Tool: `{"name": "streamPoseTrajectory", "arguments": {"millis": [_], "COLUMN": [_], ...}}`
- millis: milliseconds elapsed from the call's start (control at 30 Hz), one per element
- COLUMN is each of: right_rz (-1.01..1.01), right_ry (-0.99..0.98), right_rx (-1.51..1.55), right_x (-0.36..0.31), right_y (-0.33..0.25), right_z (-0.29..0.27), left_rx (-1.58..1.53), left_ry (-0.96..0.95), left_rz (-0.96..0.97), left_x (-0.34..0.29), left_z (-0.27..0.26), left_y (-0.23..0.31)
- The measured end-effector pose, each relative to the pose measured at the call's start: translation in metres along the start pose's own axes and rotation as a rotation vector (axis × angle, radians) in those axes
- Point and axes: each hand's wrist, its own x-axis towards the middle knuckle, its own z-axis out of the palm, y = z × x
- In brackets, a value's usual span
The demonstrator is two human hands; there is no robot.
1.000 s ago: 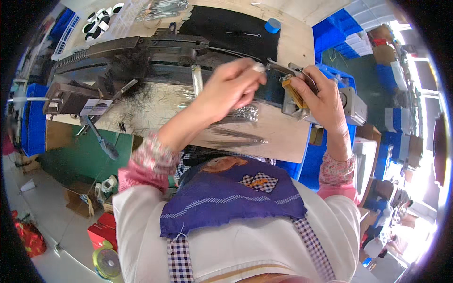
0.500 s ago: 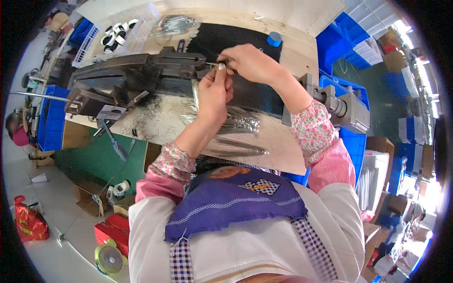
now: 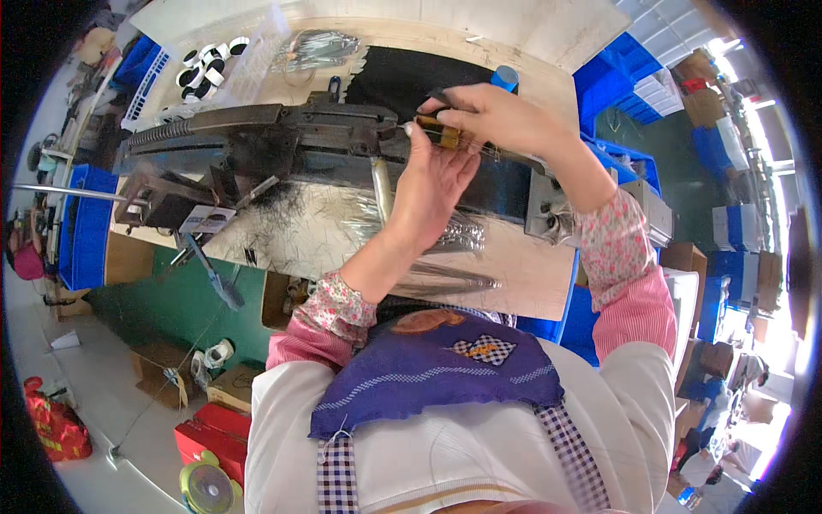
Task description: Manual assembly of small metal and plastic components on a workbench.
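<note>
A small yellow-brown piece with dark bands (image 3: 438,132) is at the right end of the long dark metal machine (image 3: 325,118). My right hand (image 3: 505,116) grips this piece from above, fingers bent; its exact kind I cannot make out. Thin wire-like strands (image 3: 490,151) show beside the right hand. My left hand (image 3: 432,190) is just below, thumb raised near the machine's tip and fingers stretched out under the piece; some fingertips are partly hidden. A pale strip or tube (image 3: 381,190) hangs from the machine next to the left wrist.
Bundles of thin metal wires (image 3: 458,281) lie on the wooden table (image 3: 522,265). Black mat (image 3: 398,73), blue round tape (image 3: 504,79) and a clear tray of black-and-white rolls (image 3: 248,64) are behind. A metal fixture (image 3: 548,206) stands right; blue crates (image 3: 612,73) lie beyond.
My left hand has gone from a closed pinch at the machine's tip to stretched fingers. The right hand has moved right and slightly down; the yellow-brown piece now shows between the hands.
</note>
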Motion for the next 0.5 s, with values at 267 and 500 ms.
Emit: {"name": "streamPoseTrajectory", "arguments": {"millis": [267, 500], "right_rz": [-0.414, -0.286], "right_ry": [0.472, 0.477], "right_rx": [-0.683, -0.338], "right_x": [-0.035, -0.025], "right_y": [-0.008, 0.000], "right_z": [0.022, 0.017], "left_rx": [-0.536, -0.439], "left_ry": [-0.002, 0.073], "left_rz": [-0.113, -0.031], "left_x": [0.000, -0.008], "left_z": [-0.010, -0.009], "left_y": [0.020, 0.017]}}
